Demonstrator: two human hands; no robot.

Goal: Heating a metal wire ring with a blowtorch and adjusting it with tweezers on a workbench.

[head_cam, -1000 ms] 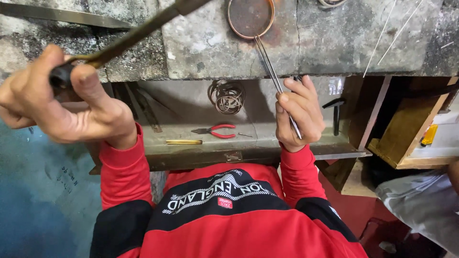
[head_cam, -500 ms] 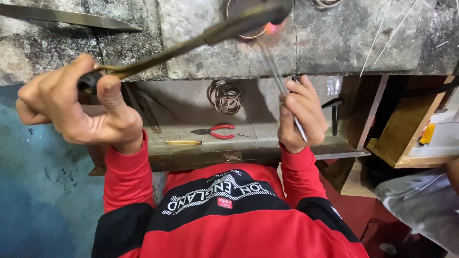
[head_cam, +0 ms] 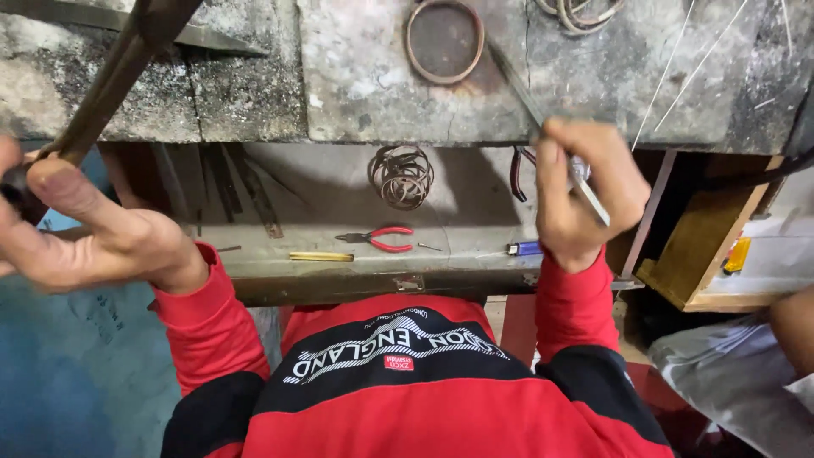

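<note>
My left hand grips the handle of a long dark metal torch-like tool that slants up toward the top left. My right hand pinches long thin metal tweezers whose tips reach a round metal ring lying on the grey stone work surface. Both arms wear red sleeves.
On the open drawer shelf below lie a coil of wire rings, red-handled pliers, a yellow stick and a small blue lighter. More wire loops sit at the top. A wooden box stands at right, with another person's arm beside it.
The tool in my left hand has swung left, away from the ring, and the glow at its tip is gone. My right hand has risen slightly with the tweezers.
</note>
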